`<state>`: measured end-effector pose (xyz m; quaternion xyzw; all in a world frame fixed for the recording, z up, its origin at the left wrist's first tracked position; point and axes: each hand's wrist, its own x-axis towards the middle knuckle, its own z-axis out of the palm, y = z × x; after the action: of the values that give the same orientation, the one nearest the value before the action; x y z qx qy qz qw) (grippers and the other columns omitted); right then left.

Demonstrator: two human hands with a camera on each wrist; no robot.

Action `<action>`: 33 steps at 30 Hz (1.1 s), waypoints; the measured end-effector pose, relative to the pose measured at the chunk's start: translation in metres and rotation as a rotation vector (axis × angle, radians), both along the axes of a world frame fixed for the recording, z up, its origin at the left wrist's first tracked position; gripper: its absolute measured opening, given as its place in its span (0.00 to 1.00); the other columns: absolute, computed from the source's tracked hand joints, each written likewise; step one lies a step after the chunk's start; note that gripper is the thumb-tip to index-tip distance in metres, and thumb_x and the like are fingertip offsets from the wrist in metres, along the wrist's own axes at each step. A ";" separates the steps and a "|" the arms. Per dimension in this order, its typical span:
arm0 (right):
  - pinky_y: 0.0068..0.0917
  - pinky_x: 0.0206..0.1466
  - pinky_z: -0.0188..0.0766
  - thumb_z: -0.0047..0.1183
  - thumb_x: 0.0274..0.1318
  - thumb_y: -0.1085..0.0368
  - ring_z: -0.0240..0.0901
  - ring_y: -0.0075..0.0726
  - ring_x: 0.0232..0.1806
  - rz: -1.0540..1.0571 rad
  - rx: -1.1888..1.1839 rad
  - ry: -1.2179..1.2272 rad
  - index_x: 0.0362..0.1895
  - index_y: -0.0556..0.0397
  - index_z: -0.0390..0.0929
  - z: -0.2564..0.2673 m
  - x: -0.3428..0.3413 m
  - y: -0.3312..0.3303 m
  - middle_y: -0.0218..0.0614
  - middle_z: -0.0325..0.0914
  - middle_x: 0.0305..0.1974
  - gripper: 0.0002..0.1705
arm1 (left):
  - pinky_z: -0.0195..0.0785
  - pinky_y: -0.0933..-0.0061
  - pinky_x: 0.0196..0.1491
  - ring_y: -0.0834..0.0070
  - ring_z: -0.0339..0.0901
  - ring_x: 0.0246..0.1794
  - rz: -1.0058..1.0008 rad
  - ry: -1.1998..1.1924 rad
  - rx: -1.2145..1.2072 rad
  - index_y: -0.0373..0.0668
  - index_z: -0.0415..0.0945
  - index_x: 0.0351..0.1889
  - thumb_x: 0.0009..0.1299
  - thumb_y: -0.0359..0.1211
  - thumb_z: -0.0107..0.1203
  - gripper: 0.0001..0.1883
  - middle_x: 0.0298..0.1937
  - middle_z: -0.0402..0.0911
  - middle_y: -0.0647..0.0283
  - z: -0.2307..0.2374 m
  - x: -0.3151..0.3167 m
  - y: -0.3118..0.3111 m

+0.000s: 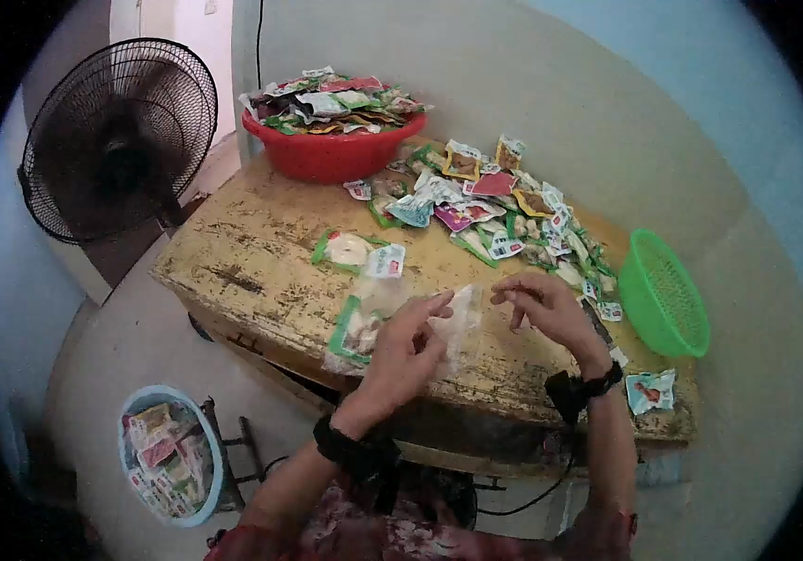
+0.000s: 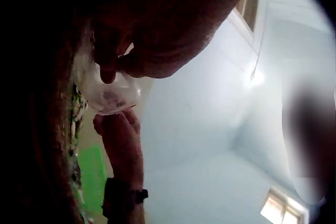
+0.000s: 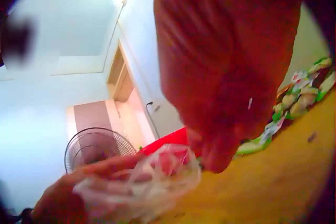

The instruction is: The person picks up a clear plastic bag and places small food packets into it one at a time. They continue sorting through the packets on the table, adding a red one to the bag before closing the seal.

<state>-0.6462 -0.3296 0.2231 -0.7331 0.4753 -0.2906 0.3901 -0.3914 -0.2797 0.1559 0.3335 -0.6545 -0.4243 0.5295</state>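
Note:
A clear plastic bag (image 1: 460, 323) spans the space between the hands, low over the table's near side. My left hand (image 1: 406, 351) holds one side of it, fingers bent. At the bag's opposite rim is my right hand (image 1: 551, 313), thumb and fingertips drawn together in a pinch. The bag's mouth (image 3: 168, 163) gapes in the right wrist view, and the left wrist view has the bag (image 2: 113, 95) stretched between both hands' fingertips. Beside the left hand lies a green-edged food packet (image 1: 353, 329), partly hidden. Another green-edged packet (image 1: 345, 250) and a white packet (image 1: 385, 261) lie just beyond.
A heap of small food packets (image 1: 485, 201) covers the back of the worn yellow table (image 1: 233, 252). A red basin (image 1: 326, 154) piled with packets stands back left, a green basket (image 1: 663, 294) at right. One packet (image 1: 650, 392) lies near the right corner. A blue-rimmed bucket (image 1: 130, 458) and a fan (image 1: 121, 140) stand left.

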 end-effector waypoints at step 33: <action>0.45 0.44 0.73 0.60 0.45 0.67 0.77 0.50 0.44 -0.019 -0.626 0.890 0.46 0.46 0.83 -0.016 -0.026 -0.012 0.38 0.80 0.41 0.19 | 0.78 0.74 0.41 0.75 0.78 0.48 -0.116 -0.096 0.068 0.41 0.67 0.70 0.75 0.25 0.53 0.25 0.54 0.76 0.60 -0.017 0.008 -0.004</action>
<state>-0.6725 -0.3417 0.2070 -0.8622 0.4918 -0.0832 -0.0883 -0.3832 -0.2832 0.1393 0.3327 -0.6826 -0.4598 0.4605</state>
